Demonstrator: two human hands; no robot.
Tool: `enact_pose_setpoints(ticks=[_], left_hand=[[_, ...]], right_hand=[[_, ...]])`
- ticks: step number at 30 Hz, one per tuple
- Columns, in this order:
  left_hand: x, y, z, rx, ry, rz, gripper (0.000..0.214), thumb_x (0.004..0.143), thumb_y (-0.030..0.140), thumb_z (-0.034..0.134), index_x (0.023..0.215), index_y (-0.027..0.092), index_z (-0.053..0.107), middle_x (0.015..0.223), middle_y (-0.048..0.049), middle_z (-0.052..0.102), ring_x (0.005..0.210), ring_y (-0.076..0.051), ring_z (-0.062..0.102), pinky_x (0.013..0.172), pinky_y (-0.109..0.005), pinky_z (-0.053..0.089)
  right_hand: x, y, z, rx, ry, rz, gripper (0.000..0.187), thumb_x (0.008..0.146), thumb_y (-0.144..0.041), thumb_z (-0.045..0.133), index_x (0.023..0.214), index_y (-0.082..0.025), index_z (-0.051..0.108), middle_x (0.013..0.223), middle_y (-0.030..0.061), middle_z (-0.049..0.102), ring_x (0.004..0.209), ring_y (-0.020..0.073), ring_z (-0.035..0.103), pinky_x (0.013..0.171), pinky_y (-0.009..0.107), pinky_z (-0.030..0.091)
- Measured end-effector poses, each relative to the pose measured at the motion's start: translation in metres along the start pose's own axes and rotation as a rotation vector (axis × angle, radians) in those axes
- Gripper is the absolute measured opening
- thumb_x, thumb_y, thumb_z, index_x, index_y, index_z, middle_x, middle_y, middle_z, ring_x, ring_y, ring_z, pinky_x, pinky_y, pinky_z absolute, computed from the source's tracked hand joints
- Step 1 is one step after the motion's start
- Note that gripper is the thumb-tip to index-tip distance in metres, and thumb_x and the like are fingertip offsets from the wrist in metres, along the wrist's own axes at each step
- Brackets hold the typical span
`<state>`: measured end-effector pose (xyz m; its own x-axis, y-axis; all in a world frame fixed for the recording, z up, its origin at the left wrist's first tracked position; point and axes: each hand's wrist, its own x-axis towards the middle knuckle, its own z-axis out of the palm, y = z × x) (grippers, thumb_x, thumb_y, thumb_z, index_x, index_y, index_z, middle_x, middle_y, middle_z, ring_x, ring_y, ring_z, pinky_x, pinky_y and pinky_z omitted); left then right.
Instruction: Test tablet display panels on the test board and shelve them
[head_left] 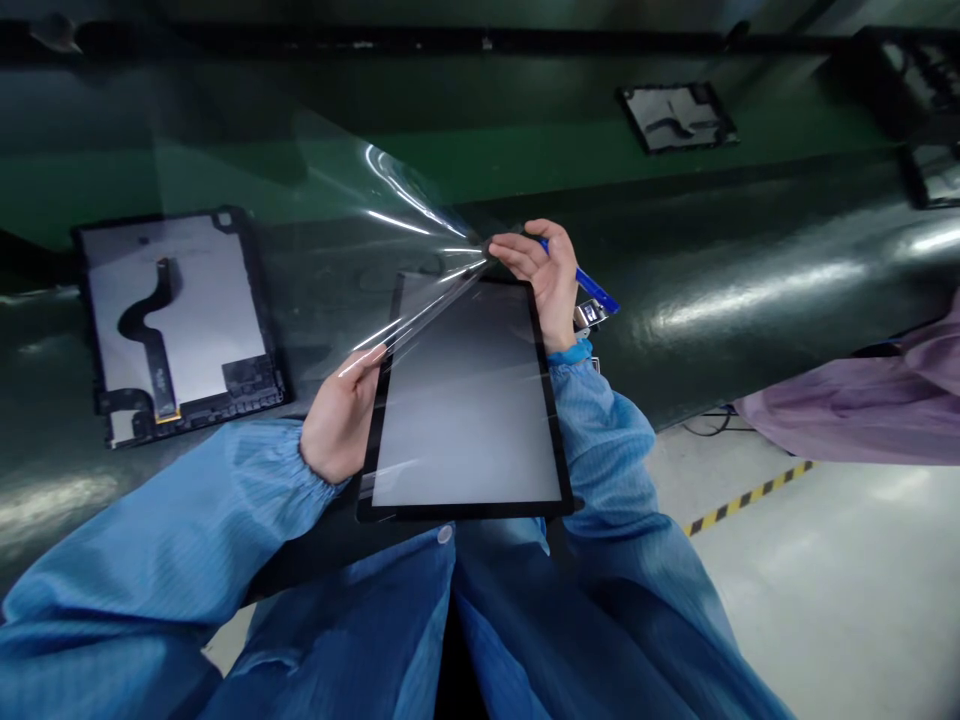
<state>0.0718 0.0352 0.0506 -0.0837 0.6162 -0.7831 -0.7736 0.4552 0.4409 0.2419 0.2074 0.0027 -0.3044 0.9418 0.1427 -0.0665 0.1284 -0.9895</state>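
Observation:
A flat tablet screen [466, 400] with a black border and a pale grey display lies in front of my body, face up. My left hand [341, 412] is closed on its upper left edge, thumb on top and fingers hidden beneath. My right hand [544, 275] pinches the gathered corner of a clear plastic film [420, 215], just above the screen's top edge. From that pinch the film fans out to the left, creased and shiny, over my left thumb. A blue strip-like thing [596, 288] sticks out behind my right hand; whether I hold it is unclear.
On the dark green conveyor belt [525, 170] a display part with a black ribbon cable [154, 330] lies at left. A similar part [679, 118] is farther back at right. A silver metal piece [590, 315] shows by my right wrist. A person's pink sleeve [862, 400] is at right.

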Motion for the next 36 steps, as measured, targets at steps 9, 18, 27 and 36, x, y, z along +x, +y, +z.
enact_pose_setpoints(ticks=[9, 18, 27, 36], left_hand=[[-0.009, 0.006, -0.005, -0.030, -0.235, -0.170, 0.046, 0.101, 0.037, 0.032, 0.120, 0.015, 0.068, 0.093, -0.0056, 0.078, 0.100, -0.031, 0.071, 0.092, -0.044, 0.055], [0.000, 0.003, -0.010, -0.067, -0.246, -0.149, 0.050, 0.100, 0.039, 0.031, 0.131, 0.013, 0.060, 0.109, -0.0086, 0.076, 0.106, -0.030, 0.069, 0.101, -0.048, 0.049], [0.002, 0.001, -0.013, -0.044, -0.268, -0.111, 0.048, 0.097, 0.037, 0.039, 0.133, 0.013, 0.057, 0.116, -0.0093, 0.073, 0.113, -0.031, 0.066, 0.107, -0.050, 0.044], [-0.001, 0.001, -0.010, -0.098, -0.265, -0.108, 0.048, 0.097, 0.034, 0.041, 0.139, 0.012, 0.051, 0.120, -0.0092, 0.072, 0.117, -0.031, 0.065, 0.108, -0.049, 0.044]], right_hand=[[-0.001, -0.008, -0.015, -0.015, -0.325, -0.068, 0.069, 0.063, -0.049, 0.085, 0.118, -0.030, 0.048, 0.128, 0.0035, 0.065, 0.129, 0.0264, 0.058, 0.118, 0.047, 0.040], [0.001, -0.005, -0.016, -0.094, -0.327, -0.107, 0.073, 0.068, -0.056, 0.083, 0.125, -0.027, 0.049, 0.132, 0.0069, 0.063, 0.134, 0.0296, 0.053, 0.118, 0.050, 0.040], [0.003, -0.001, -0.018, -0.153, -0.320, -0.146, 0.070, 0.073, -0.057, 0.079, 0.127, -0.026, 0.048, 0.131, 0.0074, 0.062, 0.133, 0.0289, 0.054, 0.116, 0.051, 0.042], [0.004, -0.003, -0.019, -0.095, -0.342, -0.160, 0.076, 0.064, -0.060, 0.084, 0.123, -0.026, 0.049, 0.128, 0.0068, 0.064, 0.128, 0.0290, 0.058, 0.117, 0.051, 0.041]])
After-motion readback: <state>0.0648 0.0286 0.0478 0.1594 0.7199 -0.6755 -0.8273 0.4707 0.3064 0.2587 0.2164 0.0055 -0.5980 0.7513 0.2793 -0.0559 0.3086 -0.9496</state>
